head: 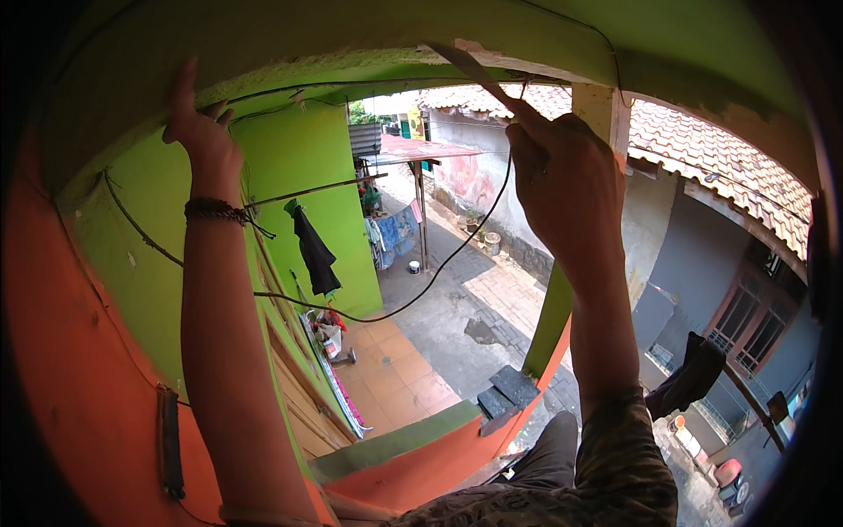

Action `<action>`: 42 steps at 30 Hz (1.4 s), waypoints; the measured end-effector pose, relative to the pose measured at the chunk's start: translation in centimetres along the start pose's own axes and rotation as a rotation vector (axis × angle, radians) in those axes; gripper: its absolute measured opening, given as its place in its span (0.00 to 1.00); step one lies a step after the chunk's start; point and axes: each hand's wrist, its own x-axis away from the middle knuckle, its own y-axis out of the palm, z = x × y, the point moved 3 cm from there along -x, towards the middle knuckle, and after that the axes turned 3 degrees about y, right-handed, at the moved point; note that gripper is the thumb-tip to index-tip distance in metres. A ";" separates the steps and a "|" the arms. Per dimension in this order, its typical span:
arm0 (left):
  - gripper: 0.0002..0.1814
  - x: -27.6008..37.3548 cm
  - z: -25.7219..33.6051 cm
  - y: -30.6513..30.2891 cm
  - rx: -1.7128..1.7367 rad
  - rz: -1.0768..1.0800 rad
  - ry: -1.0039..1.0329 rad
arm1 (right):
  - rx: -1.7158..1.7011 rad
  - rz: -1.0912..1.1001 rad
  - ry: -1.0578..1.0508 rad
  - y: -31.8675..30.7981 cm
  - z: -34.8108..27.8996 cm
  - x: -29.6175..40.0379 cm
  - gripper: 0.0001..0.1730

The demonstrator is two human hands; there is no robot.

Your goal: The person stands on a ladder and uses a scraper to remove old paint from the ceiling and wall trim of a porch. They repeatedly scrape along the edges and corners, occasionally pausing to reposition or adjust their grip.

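Observation:
My right hand [566,178] is raised at the upper right and grips a flat-bladed tool [471,69], perhaps a scraper or knife. Its blade reaches up to the underside of a green painted beam [369,33], where the paint looks rough and chipped. At the upper left my left hand [204,135] is lifted against the same beam with its fingers spread, holding nothing. A dark braided bracelet [214,209] circles that wrist. Between my arms a black cable [421,293] hangs in a loop.
Below me a low orange and green wall [402,454] carries dark blocks [507,395]. A black cloth [313,250] hangs by the green wall [299,151]. A post [599,118] stands beyond my right hand. Outside are a paved lane [500,290] and a tiled roof [718,158].

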 end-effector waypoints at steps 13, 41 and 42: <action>0.28 1.0 1.0 1.3 0.012 0.022 -0.008 | -1.004 -0.223 0.481 8.1 1.1 5.2 0.21; 0.27 -0.5 -0.1 -0.2 0.016 0.025 -0.074 | -0.978 -0.410 0.172 5.9 -4.3 2.0 0.14; 0.27 -0.5 -0.1 -0.3 0.011 0.007 -0.062 | -0.961 -0.465 0.161 5.6 -4.9 2.4 0.14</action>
